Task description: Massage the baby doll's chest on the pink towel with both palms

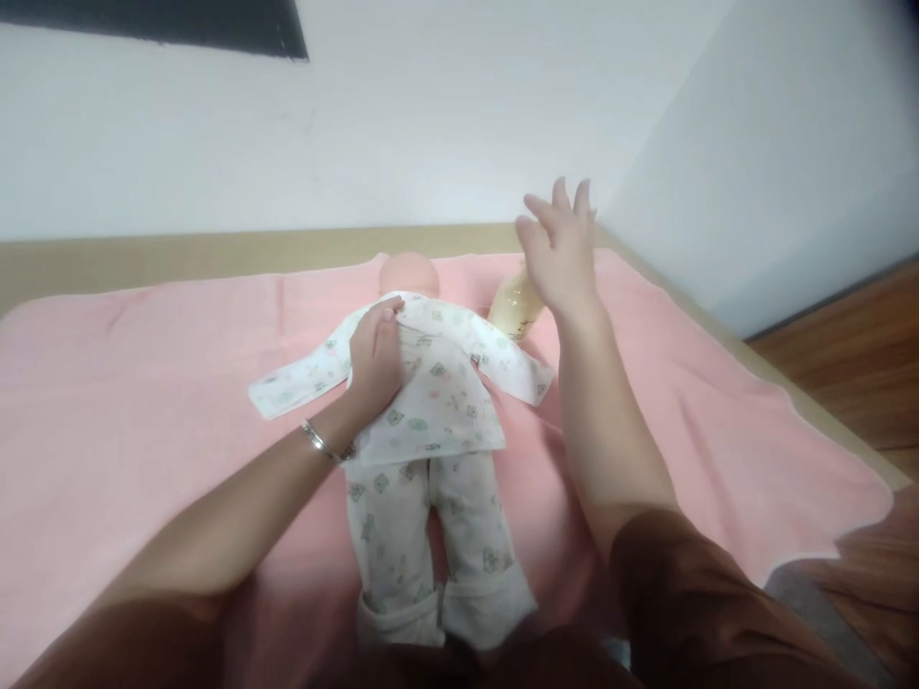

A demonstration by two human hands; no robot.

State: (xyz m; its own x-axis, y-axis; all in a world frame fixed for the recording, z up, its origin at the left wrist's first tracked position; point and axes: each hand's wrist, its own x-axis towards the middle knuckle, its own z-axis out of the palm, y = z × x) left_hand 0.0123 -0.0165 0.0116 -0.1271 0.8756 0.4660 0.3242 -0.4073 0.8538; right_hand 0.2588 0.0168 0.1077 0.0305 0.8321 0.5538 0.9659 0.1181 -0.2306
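Note:
A baby doll (423, 411) in white printed pyjamas lies on its back on a pink blanket (129, 402), head toward the wall. My left hand (374, 359) rests flat on the doll's chest, fingers curled at the collar of its top. My right hand (560, 251) hovers in the air, fingers spread and holding nothing, just above a pale yellow bottle (515, 308) that lies beside the doll's shoulder.
The blanket covers a wooden table (179, 254) set against a white wall. The table's right edge runs diagonally, with wooden floor (854, 373) beyond it. A dark window corner (215, 24) shows at the top left.

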